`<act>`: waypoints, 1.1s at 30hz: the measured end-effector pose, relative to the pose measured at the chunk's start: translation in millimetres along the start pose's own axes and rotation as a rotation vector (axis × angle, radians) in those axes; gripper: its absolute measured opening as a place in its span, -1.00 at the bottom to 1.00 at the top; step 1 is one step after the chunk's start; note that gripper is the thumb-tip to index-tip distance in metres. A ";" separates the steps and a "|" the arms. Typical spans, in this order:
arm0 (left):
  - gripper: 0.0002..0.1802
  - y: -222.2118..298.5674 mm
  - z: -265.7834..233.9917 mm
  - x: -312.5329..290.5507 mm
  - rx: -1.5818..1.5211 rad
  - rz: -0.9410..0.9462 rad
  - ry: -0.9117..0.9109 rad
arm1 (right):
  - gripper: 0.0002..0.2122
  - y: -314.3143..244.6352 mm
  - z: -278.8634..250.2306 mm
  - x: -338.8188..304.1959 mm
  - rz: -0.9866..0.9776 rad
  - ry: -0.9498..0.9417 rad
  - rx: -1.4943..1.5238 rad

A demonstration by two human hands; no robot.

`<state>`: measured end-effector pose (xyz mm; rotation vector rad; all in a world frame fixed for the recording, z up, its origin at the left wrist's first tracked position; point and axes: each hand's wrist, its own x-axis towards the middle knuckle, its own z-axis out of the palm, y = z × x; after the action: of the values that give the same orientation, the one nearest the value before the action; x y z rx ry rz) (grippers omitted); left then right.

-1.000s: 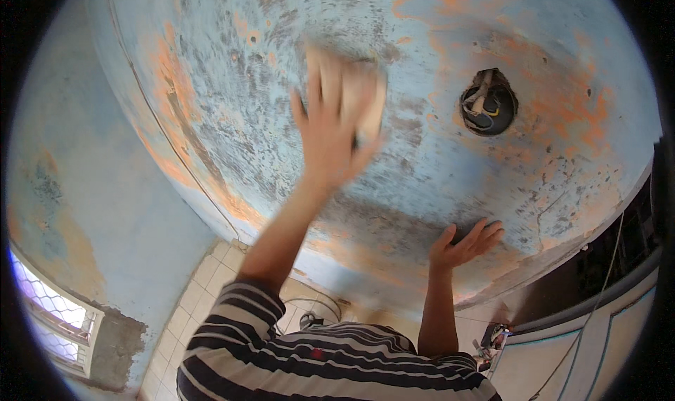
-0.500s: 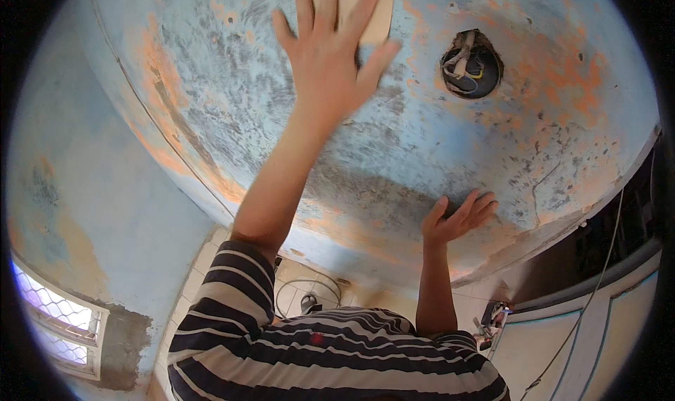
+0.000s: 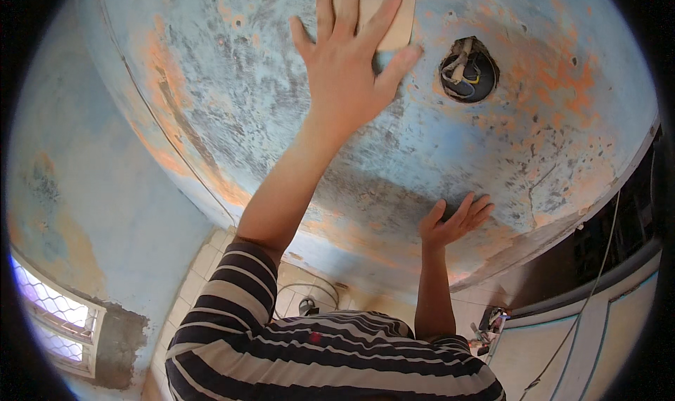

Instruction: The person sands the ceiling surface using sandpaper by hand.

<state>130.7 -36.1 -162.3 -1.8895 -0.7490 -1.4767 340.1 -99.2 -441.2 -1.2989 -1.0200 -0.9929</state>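
Observation:
My left hand [image 3: 348, 63] is stretched up with its fingers spread, pressing a beige sheet of sandpaper [image 3: 402, 28] flat against the patchy blue wall [image 3: 436, 141]. Part of the sheet lies hidden beneath my fingers, and its top runs out of view. Lower on the wall, my right hand [image 3: 457, 221] rests with fingers apart and holds nothing. Grey scuffs and orange patches mark the wall around both hands.
Right of the sandpaper, a round recessed box [image 3: 470, 70] holds exposed wires. A thin cable [image 3: 140, 98] runs down the wall at left. Below left is a grilled window [image 3: 60, 316]; at lower right, a cord [image 3: 587, 306] hangs before a pale panelled surface [image 3: 541, 352].
My left hand and the sandpaper have shifted a little right along the wall. My right hand stays in about the same place. The view has tilted slightly.

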 end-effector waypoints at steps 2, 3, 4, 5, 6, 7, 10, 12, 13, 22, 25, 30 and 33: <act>-0.18 -2.3 2.4 6.7 -0.001 0.027 0.031 | -0.45 2.7 0.9 1.6 -0.012 0.010 0.000; -0.17 2.5 6.6 -18.0 -0.006 -0.030 -0.047 | -0.44 6.5 0.2 0.4 -0.021 0.019 -0.023; -0.17 8.8 9.9 -66.4 -0.002 -0.086 -0.126 | -0.44 6.8 0.9 -1.4 -0.027 0.029 -0.036; -0.17 16.3 13.2 -121.7 -0.006 -0.162 -0.204 | -0.44 5.0 1.5 -0.2 -0.031 0.037 -0.024; -0.22 25.6 15.6 -188.1 0.001 -0.245 -0.351 | -0.44 2.8 0.1 -0.2 -0.042 0.033 -0.022; -0.24 37.6 12.9 -247.9 -0.071 -0.288 -0.431 | -0.44 2.8 -1.2 0.3 -0.053 0.028 -0.030; -0.23 48.9 1.8 -305.6 -0.064 -0.317 -0.504 | -0.45 0.7 -1.9 1.9 -0.063 0.031 -0.017; -0.15 19.3 9.7 -263.7 0.000 -0.284 -0.446 | -0.45 0.6 -5.9 4.3 -0.055 0.024 -0.021; -0.09 2.4 9.9 -217.5 -0.004 -0.361 -0.524 | -0.46 0.9 -6.7 4.4 -0.043 0.024 -0.031; -0.10 -98.1 -21.7 0.9 0.123 0.010 0.035 | -0.54 -76.7 -14.4 -11.3 0.012 -0.182 0.297; -0.07 -65.4 -0.3 -168.4 0.004 -0.250 -0.237 | -0.57 -110.6 -24.0 -31.4 -0.009 -0.259 0.431; -0.13 -75.9 -14.1 -237.3 -0.082 -0.358 -0.666 | -0.58 -145.8 -22.1 -54.1 0.004 -0.330 0.433; -0.12 -150.9 -30.5 -70.7 0.076 -0.162 -0.029 | -0.56 -172.4 -14.0 -50.6 0.001 -0.312 0.427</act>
<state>-16.9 34.3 -206.6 -1.8324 -0.9783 -1.4988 160.9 -118.1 -444.6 -1.1105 -1.3825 -0.5358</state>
